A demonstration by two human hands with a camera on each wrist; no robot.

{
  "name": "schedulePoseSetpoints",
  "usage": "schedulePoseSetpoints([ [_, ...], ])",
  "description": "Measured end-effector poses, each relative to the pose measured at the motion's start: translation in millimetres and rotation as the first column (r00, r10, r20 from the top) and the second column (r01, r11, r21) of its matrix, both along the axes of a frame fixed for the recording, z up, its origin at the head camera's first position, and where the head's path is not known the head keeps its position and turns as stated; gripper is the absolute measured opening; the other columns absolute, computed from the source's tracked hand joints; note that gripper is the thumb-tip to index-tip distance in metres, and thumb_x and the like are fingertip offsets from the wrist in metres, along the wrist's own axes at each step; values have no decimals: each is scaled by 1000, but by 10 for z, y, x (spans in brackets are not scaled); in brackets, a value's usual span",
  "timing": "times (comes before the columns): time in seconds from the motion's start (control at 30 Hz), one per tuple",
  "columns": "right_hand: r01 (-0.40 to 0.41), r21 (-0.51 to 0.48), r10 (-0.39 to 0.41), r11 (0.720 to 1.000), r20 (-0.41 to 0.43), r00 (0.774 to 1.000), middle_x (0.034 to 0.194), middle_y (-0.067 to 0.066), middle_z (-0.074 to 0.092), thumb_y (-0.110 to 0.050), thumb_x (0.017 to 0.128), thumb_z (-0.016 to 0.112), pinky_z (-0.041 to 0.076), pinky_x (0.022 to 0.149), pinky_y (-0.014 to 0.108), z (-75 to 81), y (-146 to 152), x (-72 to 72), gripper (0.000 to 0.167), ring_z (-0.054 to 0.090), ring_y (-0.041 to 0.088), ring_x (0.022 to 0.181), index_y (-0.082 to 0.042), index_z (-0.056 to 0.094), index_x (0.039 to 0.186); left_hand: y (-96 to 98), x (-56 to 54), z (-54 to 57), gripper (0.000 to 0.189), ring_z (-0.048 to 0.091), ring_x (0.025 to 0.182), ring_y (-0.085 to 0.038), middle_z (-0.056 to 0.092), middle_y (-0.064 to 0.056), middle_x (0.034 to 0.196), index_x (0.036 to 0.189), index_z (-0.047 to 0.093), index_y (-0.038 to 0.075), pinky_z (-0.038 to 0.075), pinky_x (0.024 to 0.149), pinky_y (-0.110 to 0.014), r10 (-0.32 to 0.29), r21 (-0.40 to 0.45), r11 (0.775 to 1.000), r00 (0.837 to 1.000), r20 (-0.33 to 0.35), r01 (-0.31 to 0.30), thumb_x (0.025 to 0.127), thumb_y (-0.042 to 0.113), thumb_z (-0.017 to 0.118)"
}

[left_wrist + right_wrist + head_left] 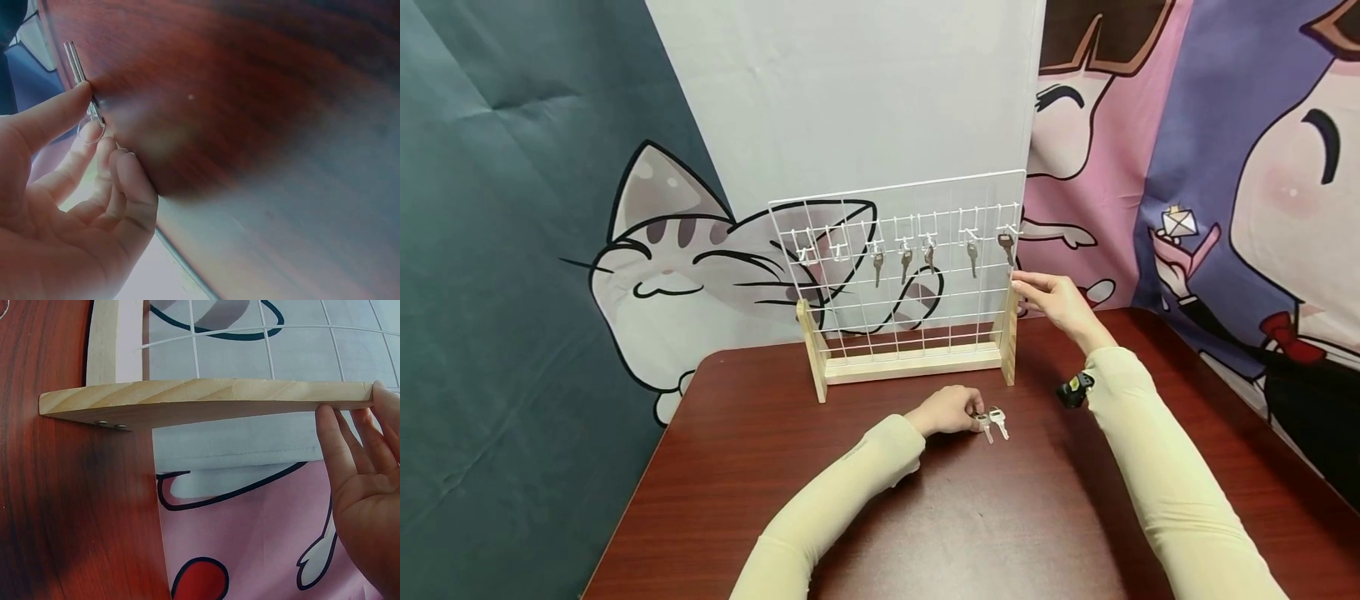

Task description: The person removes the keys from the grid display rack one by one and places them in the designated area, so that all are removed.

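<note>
Low over the tabletop, my left hand (951, 408) has its thumb and fingers at a ring (91, 132) with silver keys (75, 65). In the head view, two keys (997, 422) show beside its fingertips. My right hand (1060, 304) holds the upper end of the right wooden post (219, 392) of a wire-grid key rack (917, 358), fingertips on both sides of the wood. Several keys (973, 258) hang from hooks along the white grid, one key (1006, 246) just above the right fingers.
The rack stands upright at the back of a reddish-brown table (715, 483). White hooks (806, 254) are at the grid's left end. A printed cloth backdrop (850, 92) hangs behind the table. A black wrist camera (1075, 389) sits under my right cuff.
</note>
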State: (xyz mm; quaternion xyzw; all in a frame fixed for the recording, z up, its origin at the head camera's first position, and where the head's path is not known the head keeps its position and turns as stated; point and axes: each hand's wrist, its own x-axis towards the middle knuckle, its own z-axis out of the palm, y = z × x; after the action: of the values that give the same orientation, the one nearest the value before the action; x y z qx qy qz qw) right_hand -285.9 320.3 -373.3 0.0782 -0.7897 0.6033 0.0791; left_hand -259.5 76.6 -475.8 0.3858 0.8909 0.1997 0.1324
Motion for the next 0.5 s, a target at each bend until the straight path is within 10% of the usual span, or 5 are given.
schedulePoseSetpoints([
  [0.5,-10,-9,11,1000,30,999,143,34,46,-11,103,58,55,82,17,151,-91,126,47,66,14,107,12,47,142,-25,-14,-11,16,52,71,-4,56,9,76,94,69,13,41,67,-17,19,30,999,1000,22,-20,85,19,81],
])
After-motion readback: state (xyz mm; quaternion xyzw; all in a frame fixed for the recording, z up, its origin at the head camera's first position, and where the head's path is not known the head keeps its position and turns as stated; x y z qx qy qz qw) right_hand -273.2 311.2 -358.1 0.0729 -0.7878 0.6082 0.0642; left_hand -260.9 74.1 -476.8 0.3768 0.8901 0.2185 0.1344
